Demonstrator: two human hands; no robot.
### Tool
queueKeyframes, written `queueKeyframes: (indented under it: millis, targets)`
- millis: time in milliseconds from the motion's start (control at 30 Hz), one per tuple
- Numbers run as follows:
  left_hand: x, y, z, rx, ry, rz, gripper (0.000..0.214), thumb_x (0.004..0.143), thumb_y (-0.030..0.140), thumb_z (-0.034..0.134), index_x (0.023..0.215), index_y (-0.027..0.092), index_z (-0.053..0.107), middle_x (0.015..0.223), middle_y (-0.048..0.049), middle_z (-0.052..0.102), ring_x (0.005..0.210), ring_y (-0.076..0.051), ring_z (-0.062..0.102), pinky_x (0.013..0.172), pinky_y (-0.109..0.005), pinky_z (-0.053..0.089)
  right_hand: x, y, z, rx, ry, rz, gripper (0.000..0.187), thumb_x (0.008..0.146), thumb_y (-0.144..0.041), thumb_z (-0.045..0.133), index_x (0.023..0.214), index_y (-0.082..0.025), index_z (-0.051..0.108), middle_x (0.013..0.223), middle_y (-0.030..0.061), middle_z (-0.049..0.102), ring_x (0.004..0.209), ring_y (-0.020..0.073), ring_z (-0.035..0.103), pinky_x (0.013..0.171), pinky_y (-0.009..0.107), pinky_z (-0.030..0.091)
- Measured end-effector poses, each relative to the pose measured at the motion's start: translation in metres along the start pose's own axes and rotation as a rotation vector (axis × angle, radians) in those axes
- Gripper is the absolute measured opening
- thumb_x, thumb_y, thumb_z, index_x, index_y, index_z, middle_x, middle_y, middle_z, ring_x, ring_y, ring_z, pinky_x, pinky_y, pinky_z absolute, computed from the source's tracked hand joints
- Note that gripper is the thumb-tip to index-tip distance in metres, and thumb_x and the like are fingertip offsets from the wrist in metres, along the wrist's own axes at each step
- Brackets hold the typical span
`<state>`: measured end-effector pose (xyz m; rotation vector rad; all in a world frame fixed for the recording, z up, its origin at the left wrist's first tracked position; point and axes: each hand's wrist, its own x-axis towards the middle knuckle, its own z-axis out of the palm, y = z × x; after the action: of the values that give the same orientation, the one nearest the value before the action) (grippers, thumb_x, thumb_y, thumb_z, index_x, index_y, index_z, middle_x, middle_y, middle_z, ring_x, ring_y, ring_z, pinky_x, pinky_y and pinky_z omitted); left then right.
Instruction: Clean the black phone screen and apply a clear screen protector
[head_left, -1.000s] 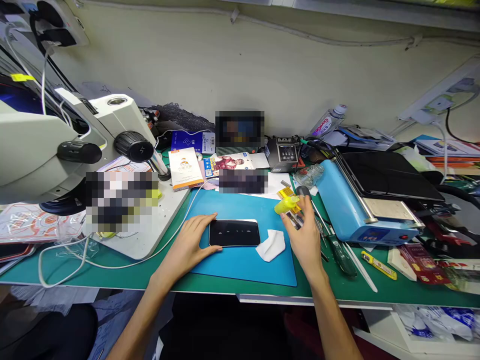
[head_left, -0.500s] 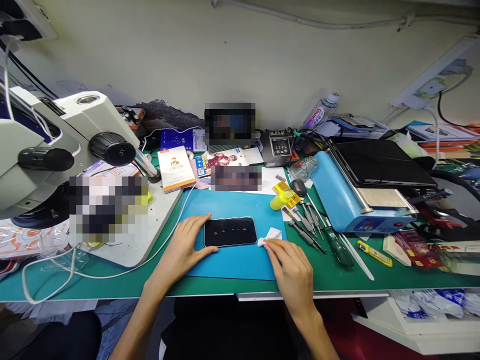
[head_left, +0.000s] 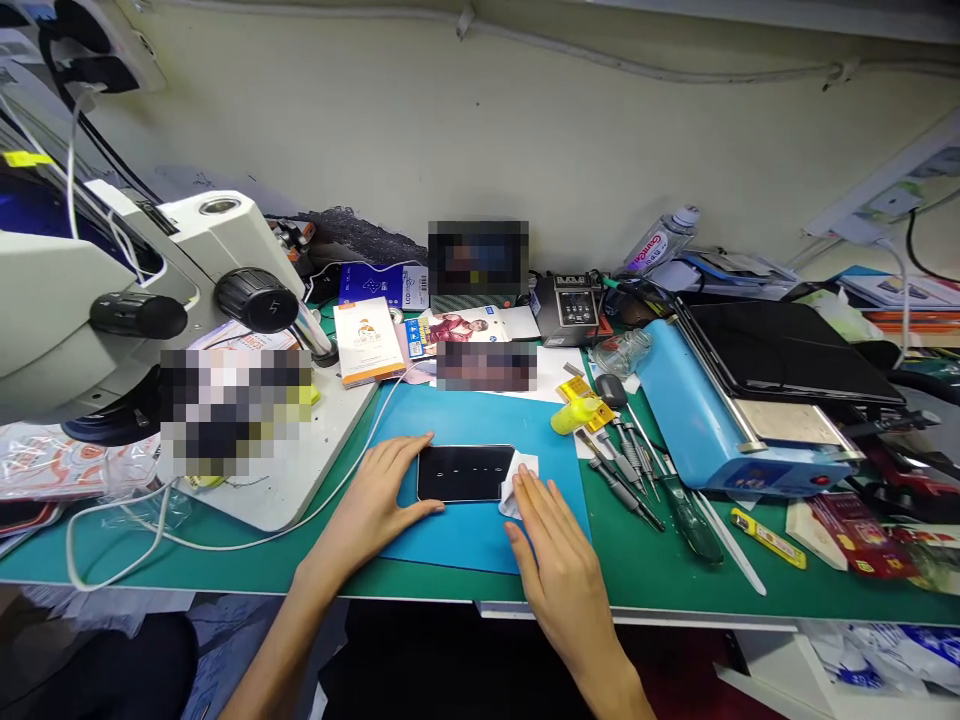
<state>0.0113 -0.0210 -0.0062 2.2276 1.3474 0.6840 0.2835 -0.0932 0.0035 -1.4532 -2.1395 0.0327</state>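
Observation:
A black phone (head_left: 465, 473) lies face up on the blue mat (head_left: 480, 420). My left hand (head_left: 375, 505) rests on the mat with fingers spread, holding the phone's left end steady. My right hand (head_left: 551, 560) lies with fingers stretched out, pressing a small white wipe (head_left: 523, 470) against the phone's right end.
A white microscope (head_left: 135, 300) stands at the left with a white cable looping over the green bench. Right of the mat lie a yellow bottle (head_left: 574, 413), several screwdrivers (head_left: 626, 470) and a blue machine (head_left: 720, 420). Boxes and a small meter line the back wall.
My right hand came back from the tools at the right, took up the white wipe and slid it left onto the phone's right end. The left hand stayed put.

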Motion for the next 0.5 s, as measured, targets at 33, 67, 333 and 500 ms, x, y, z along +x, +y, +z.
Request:
queueKeyframes:
  millis: [33,67,333,500]
  targets:
    - [0.0,0.0,0.0,0.0,0.001,-0.001,0.081,0.094,0.047,0.076,0.16,0.035,0.032,0.15,-0.009,0.058,0.138,-0.032,0.056,0.115,-0.049,0.046,-0.002,0.0,0.002,-0.025,-0.03,-0.021,0.069,0.105,-0.021,0.057,0.168,-0.02,0.028,0.159,0.0127,0.055,0.148,0.0324,0.051,0.118,0.055,0.051]
    - [0.0,-0.001,0.0,0.001,0.002,-0.001,0.081,0.094,0.047,0.076,0.16,0.035,0.031,0.15,-0.0091,0.058,0.138,-0.032,0.056,0.116,-0.05,0.046,-0.003,0.0,0.005,-0.043,-0.05,-0.04,0.071,0.105,-0.023,0.056,0.169,-0.019,0.024,0.16,0.0137,0.053,0.148,0.0328,0.05,0.118,0.056,0.051]
    - [0.0,-0.003,0.003,-0.007,0.003,0.007,0.081,0.093,0.051,0.076,0.16,0.034,0.033,0.147,-0.0093,0.059,0.136,-0.032,0.057,0.114,-0.049,0.047,0.032,-0.007,0.022,-0.103,-0.112,-0.072,0.072,0.107,-0.034,0.055,0.168,-0.01,0.026,0.161,0.0203,0.049,0.149,0.0357,0.049,0.119,0.058,0.05]
    - [0.0,-0.002,0.003,-0.003,-0.004,0.002,0.081,0.093,0.049,0.076,0.16,0.034,0.033,0.146,-0.0089,0.058,0.135,-0.031,0.056,0.113,-0.048,0.046,0.023,-0.01,0.02,-0.122,-0.115,-0.069,0.072,0.107,-0.035,0.053,0.168,-0.01,0.024,0.162,0.02,0.048,0.15,0.035,0.048,0.119,0.056,0.05]
